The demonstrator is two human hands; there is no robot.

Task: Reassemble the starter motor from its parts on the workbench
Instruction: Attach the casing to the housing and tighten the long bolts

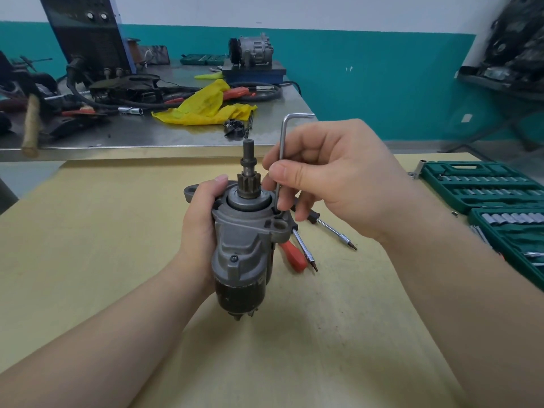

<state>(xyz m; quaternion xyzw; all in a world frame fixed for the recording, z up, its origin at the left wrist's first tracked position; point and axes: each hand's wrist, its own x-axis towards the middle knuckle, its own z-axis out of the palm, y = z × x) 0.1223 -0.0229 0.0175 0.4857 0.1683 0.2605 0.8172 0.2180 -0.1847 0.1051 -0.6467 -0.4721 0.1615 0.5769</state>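
Starter motor [241,245] upright off the bench; my left hand [200,219] grips its housing. Right hand [329,178] pinches hex key [281,160], vertical, parallel to the motor's shaft, tip at flange right of pinion.

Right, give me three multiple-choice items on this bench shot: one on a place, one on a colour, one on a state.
1. Where does the lower end of the hex key sit?
A. in a hole in the flange of the starter motor
B. in the socket set case
C. flat on the table

2. What colour is the cloth on the far metal bench?
A. yellow
B. blue
C. white

3. How is the starter motor held?
A. lying on its side, untouched
B. upright, gripped by the left hand
C. clamped in a vise

Answers:
1 A, the right hand pinches the key, whose tip goes down into the flange.
2 A, it is plainly yellow.
3 B, the pinion gear points up and fingers wrap the housing.
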